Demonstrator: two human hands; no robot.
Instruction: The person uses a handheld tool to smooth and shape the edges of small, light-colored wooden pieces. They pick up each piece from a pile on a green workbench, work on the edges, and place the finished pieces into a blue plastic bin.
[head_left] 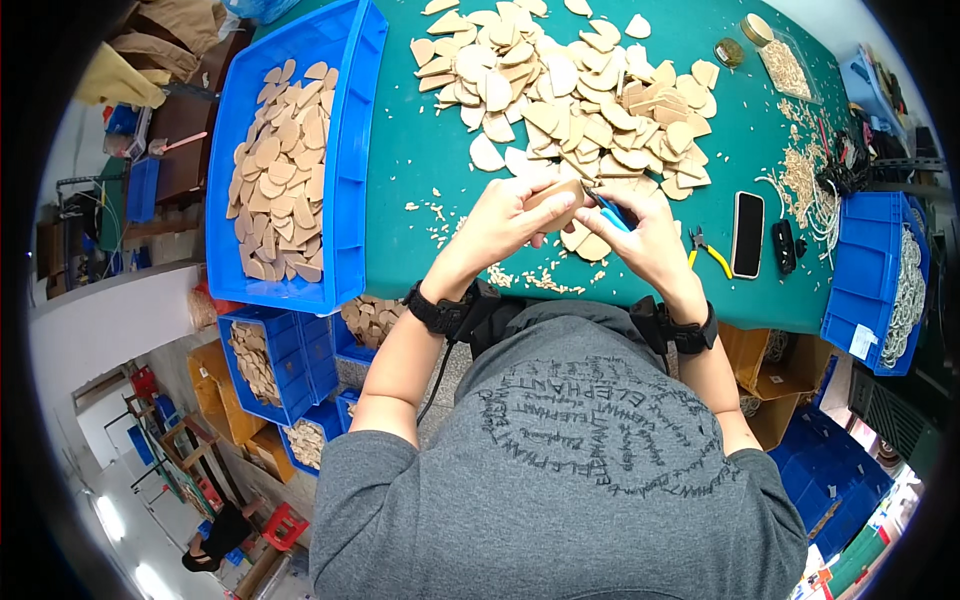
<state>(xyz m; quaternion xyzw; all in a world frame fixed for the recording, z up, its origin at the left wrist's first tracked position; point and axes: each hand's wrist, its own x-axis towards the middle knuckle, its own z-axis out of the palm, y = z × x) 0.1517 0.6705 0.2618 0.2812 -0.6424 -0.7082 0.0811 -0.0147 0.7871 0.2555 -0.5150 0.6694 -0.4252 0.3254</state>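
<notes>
My left hand (505, 218) is closed around a tan half-round wooden piece (562, 200), pinching it between thumb and fingers. Close beside it, my right hand (652, 238) grips a blue-handled pliers-like hand tool (612, 217), whose metal tip meets the edge of the piece. Whether the tip bites into the wood is too small to tell. Beyond both hands spreads a big heap of similar flat wooden pieces (545, 75). Two pieces (590, 246) lie on the green table just under my hands, and small wooden pegs (540, 277) are scattered near the front edge.
A blue bin (345, 200) of wooden pieces stands at the left. Yellow-handled cutters (712, 258), a phone (748, 235) and a small black device (785, 246) lie right of my hands. Farther right are loose pegs (800, 170) and a blue crate (850, 270) of pale cord. Crates sit below the table.
</notes>
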